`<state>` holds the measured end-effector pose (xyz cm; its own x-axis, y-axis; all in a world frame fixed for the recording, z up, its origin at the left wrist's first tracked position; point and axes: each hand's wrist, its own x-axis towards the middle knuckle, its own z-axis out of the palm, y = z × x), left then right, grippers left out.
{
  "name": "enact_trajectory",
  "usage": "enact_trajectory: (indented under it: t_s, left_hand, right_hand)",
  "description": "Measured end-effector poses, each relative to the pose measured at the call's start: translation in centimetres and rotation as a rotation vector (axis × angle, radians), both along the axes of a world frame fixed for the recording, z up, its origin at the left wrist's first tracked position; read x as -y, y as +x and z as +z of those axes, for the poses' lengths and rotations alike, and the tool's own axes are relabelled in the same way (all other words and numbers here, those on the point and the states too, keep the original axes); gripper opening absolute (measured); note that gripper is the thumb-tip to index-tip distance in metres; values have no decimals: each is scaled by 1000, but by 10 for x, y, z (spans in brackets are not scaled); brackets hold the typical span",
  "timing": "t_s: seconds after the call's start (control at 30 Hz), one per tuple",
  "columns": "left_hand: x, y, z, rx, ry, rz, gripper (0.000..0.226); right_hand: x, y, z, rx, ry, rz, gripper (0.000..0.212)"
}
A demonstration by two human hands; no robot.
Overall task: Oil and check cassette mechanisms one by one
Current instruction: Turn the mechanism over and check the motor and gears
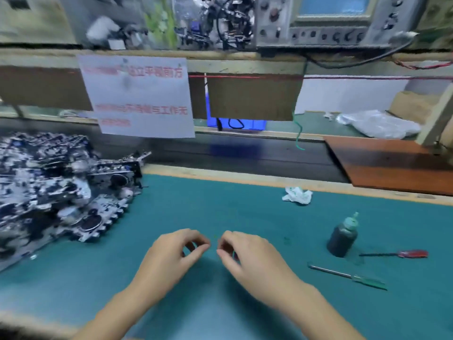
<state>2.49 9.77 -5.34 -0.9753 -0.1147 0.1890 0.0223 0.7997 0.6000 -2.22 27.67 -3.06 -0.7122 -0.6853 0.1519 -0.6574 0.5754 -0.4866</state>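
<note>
A heap of several black-and-silver cassette mechanisms [56, 192] covers the left side of the green mat [220, 212]. A dark oil bottle [342, 238] with a green nozzle stands upright at the right. My left hand [171, 256] and my right hand [250, 256] hover side by side over the middle of the mat, close to each other. Their fingers are loosely curled, with the thumb and fingertips near one another. Nothing shows in either hand. Both hands are well apart from the heap and from the bottle.
A red-handled screwdriver [397, 254] and a green-handled one [348, 276] lie near the bottle. A crumpled white tissue [297, 195] sits near the mat's far edge. A brown board [392, 163] lies at the back right, a paper notice [139, 96] hangs from the shelf above.
</note>
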Motion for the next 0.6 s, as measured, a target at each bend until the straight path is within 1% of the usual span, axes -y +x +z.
enact_trajectory:
  t_s: [0.1,0.13,0.17,0.27,0.33,0.4,0.47,0.57,0.6]
  left_hand:
    - [44,22,3,-55,-76,202,24]
    - [58,27,4,-86,-106,290,21]
    - [71,30,5,-120,-137,387,23]
    - [110,34,8,-165,-152,648,51]
    - [127,35,11,-161,-158,766,58]
    - [140,35,14,-181,-151,826,60]
    - [151,33,20,-234,-148,830,58]
    - [169,26,33,-349,-257,824,53]
    - [176,22,40,-364,-266,827,53]
  right_hand:
    - [73,-14,-9,90,-109,85,17]
    - [98,-18,-12,128,-139,97,18]
    - [122,-21,-14,164,-164,100,20]
    - [188,-30,-19,262,-203,74,27]
    - [221,-34,-20,305,-203,51,30]
    - [248,-37,-17,356,-220,44,30]
    - [270,-39,-9,407,-252,37,32]
    - [297,-42,8,405,-318,-7,37]
    - [304,-43,14,403,-345,-13,39]
